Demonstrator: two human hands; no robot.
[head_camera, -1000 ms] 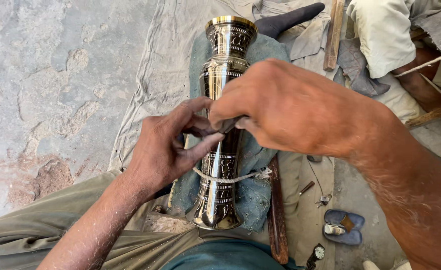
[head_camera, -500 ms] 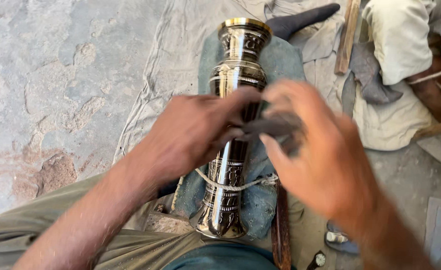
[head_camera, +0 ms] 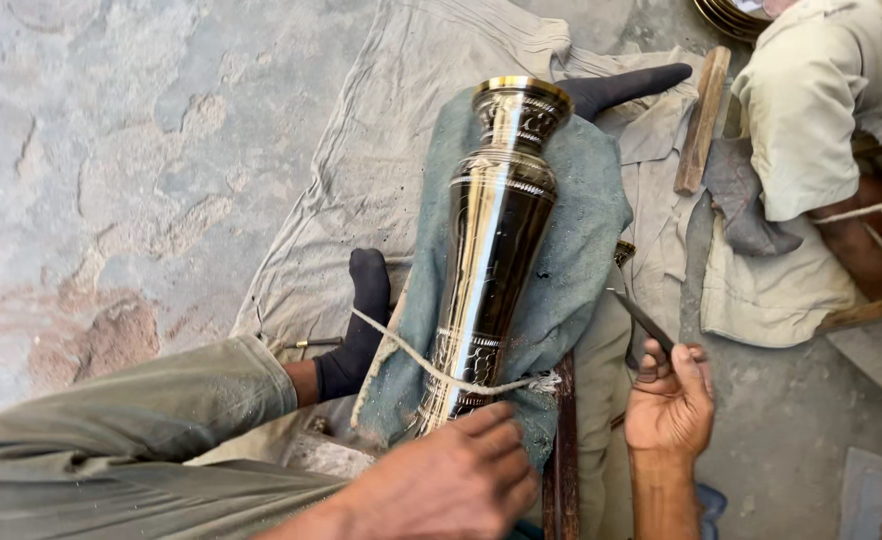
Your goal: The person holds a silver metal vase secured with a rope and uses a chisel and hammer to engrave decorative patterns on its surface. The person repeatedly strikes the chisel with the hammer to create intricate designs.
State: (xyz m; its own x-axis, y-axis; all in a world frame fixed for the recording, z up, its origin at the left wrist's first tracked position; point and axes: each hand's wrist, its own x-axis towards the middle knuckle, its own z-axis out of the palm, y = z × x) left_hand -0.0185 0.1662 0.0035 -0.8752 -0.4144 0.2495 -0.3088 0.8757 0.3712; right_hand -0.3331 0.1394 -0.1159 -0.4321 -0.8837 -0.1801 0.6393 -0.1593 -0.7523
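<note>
A tall engraved brass vase lies on its side on a blue-green cloth, mouth pointing away from me. A pale cord runs across its lower part. My left hand lies over the vase's foot, fingers closed together on it. To the right of the vase and apart from it, my right hand grips a thin dark metal tool, whose tip points up and to the left.
My dark-socked feet, one at the left and one at the far end, flank the cloth on a pale canvas sheet. A wooden bar lies by the vase's foot. Another person in pale clothes sits top right beside a wooden stick.
Both hands have left the middle of the vase. The left drew back to its foot, and the right swung out to the right with the tool. The vase's body now shows.
</note>
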